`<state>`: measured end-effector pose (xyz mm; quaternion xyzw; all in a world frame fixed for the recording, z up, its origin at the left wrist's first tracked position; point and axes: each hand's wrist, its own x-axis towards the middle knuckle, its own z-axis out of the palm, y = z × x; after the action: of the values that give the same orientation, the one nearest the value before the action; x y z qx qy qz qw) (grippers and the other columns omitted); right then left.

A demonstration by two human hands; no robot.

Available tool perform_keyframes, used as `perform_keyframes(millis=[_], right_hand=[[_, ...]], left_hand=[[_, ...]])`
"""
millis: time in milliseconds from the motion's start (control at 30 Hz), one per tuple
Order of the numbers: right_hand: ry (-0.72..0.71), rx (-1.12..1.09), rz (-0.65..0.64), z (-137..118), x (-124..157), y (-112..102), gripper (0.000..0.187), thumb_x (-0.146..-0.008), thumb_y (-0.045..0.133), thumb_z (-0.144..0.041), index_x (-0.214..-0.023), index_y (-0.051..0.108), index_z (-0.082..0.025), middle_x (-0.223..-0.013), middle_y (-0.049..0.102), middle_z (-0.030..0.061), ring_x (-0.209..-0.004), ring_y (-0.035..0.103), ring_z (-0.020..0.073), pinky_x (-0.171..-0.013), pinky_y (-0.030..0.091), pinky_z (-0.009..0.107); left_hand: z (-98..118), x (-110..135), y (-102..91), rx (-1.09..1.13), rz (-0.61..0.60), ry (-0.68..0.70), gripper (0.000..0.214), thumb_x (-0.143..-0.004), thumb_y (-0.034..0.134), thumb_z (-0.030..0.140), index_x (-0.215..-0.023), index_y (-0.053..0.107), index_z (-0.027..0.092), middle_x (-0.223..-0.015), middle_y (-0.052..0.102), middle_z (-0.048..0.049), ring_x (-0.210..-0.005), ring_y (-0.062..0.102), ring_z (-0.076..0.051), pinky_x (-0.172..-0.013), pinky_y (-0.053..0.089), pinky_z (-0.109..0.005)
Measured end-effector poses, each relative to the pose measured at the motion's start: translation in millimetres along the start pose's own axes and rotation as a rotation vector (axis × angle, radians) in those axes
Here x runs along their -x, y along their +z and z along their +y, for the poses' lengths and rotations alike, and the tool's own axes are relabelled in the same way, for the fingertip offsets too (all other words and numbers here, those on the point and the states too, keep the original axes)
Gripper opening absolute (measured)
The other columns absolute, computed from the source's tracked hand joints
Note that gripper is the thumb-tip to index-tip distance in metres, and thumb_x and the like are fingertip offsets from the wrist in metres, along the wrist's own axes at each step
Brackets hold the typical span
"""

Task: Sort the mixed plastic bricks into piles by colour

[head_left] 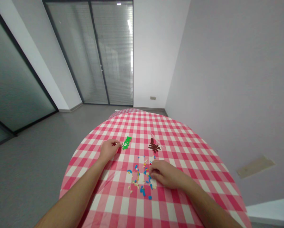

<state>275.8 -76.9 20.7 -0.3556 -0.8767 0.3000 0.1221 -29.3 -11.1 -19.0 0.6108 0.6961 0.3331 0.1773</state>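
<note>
My left hand (pixel 109 148) is beside a small pile of green toy bricks (pixel 127 143), its thumb and fingers drawn together at the pile's left edge. Whether a piece is between those fingertips is too small to tell. Over the right side of a loose scatter of small blue, yellow, cream and red bricks (pixel 143 191) is my right hand (pixel 163 173). Its fingers are curled and pinched down among the pieces, and what they hold, if anything, is hidden. Farther back, to the right of the green pile, lies a heap of dark brown bricks (pixel 154 146).
A red-and-white checked cloth (pixel 132 215) covers the rounded table under everything. Glass doors (pixel 113 57) with dark frames stand beyond it. A plain wall (pixel 237 79) runs close along the right, and grey floor (pixel 33 158) lies to the left.
</note>
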Motion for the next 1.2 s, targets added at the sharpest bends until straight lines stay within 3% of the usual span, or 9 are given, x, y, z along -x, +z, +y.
perform_keyframes(millis=[167, 333, 433, 600, 1200], right_hand=[[0.112, -0.071, 0.282, 4.7, -5.2, 3.6, 0.014, -0.092, 0.050, -0.019, -0.091, 0.063, -0.018, -0.091, 0.067, 0.0068, -0.081, 0.060, 0.0182, -0.071, 0.044, 0.029], [0.100, -0.136, 0.369, 4.6, -11.9, 9.8, 0.012, -0.091, 0.050, -0.017, -0.087, 0.061, -0.018, -0.087, 0.064, 0.0051, -0.081, 0.058, 0.0179, -0.073, 0.044, 0.029], [0.092, -0.201, 0.375, 2.9, -14.9, 14.5, 0.010, -0.090, 0.052, -0.016, -0.087, 0.062, -0.018, -0.087, 0.065, 0.0044, -0.081, 0.058, 0.0175, -0.074, 0.044, 0.029], [0.093, -0.240, 0.331, 0.8, -17.3, 19.8, 0.011, -0.089, 0.053, -0.015, -0.085, 0.063, -0.018, -0.085, 0.064, 0.0032, -0.080, 0.059, 0.0170, -0.073, 0.043, 0.028], [0.079, -0.296, 0.301, 3.1, -18.7, 20.4, 0.015, -0.088, 0.055, -0.017, -0.081, 0.068, -0.019, -0.079, 0.068, 0.0023, -0.073, 0.058, 0.0149, -0.067, 0.042, 0.025]], left_hand=[[21.3, 14.6, -1.8, 0.111, 0.069, 0.241, 0.017, -0.083, 0.061, 0.030, -0.082, 0.075, 0.020, -0.087, 0.072, -0.0049, -0.088, 0.063, -0.022, -0.082, 0.048, -0.032], [49.8, 43.7, 15.3, 0.219, -0.160, 0.625, 0.010, -0.083, 0.067, 0.026, -0.084, 0.076, 0.022, -0.085, 0.067, -0.0052, -0.087, 0.059, -0.020, -0.082, 0.046, -0.035], [63.2, 57.6, 24.9, 0.204, -0.241, 0.720, 0.007, -0.083, 0.070, 0.026, -0.085, 0.076, 0.023, -0.079, 0.065, -0.0028, -0.081, 0.058, -0.018, -0.081, 0.043, -0.035], [71.8, 64.6, 27.1, 0.177, -0.288, 0.722, 0.008, -0.085, 0.070, 0.025, -0.081, 0.077, 0.024, -0.077, 0.064, -0.0020, -0.079, 0.057, -0.017, -0.081, 0.040, -0.036], [70.3, 63.3, 23.7, 0.239, -0.296, 0.709, 0.009, -0.085, 0.069, 0.028, -0.081, 0.076, 0.026, -0.077, 0.067, -0.0022, -0.079, 0.059, -0.018, -0.079, 0.042, -0.035]])
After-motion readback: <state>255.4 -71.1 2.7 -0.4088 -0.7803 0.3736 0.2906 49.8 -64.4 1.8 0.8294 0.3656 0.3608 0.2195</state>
